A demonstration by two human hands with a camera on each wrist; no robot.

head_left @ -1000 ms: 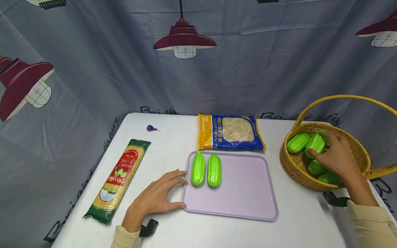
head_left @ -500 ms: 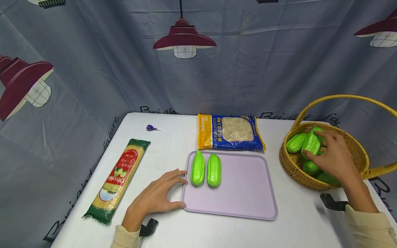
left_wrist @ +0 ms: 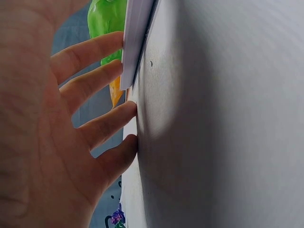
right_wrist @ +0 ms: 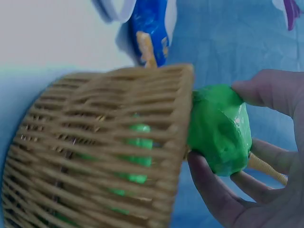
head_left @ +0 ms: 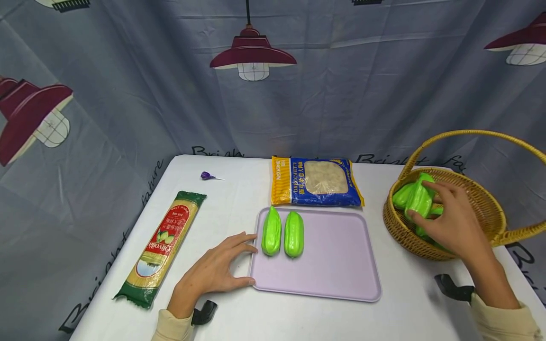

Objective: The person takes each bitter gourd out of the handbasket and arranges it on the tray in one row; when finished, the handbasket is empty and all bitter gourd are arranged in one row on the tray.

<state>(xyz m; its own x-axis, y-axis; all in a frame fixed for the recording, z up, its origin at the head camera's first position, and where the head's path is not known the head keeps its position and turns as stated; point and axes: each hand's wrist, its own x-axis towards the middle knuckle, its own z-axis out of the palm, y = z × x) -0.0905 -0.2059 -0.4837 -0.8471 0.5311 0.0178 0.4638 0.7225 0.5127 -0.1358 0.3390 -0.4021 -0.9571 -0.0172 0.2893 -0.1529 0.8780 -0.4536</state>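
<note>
In the head view, my right hand point(head_left: 455, 222) pinches a bright green ridged gourd point(head_left: 420, 196) between thumb and fingers, over the left part of the wicker basket point(head_left: 411, 237). The right wrist view shows this held gourd point(right_wrist: 219, 130) at the basket's rim point(right_wrist: 183, 109). More green gourds point(head_left: 402, 195) lie inside, partly hidden by the hand. My left hand point(head_left: 215, 270) rests at the left edge of the lilac tray point(head_left: 332, 258), its fingers spread and fingertips at the rim. Two similar gourds point(head_left: 271, 233) lie side by side on the tray's left part.
A blue and yellow pasta bag point(head_left: 317, 183) lies behind the tray. To the left is a long spaghetti packet point(head_left: 164, 246), with a small purple flower point(head_left: 206, 175) beyond it. The basket's tall handle point(head_left: 469, 132) arches over the basket. A grey printed curtain point(head_left: 320, 109) hangs behind the table.
My right hand has lifted the gourd a little and moved it left, toward the basket's left rim. The left hand, the tray and its two gourds have stayed in place.
</note>
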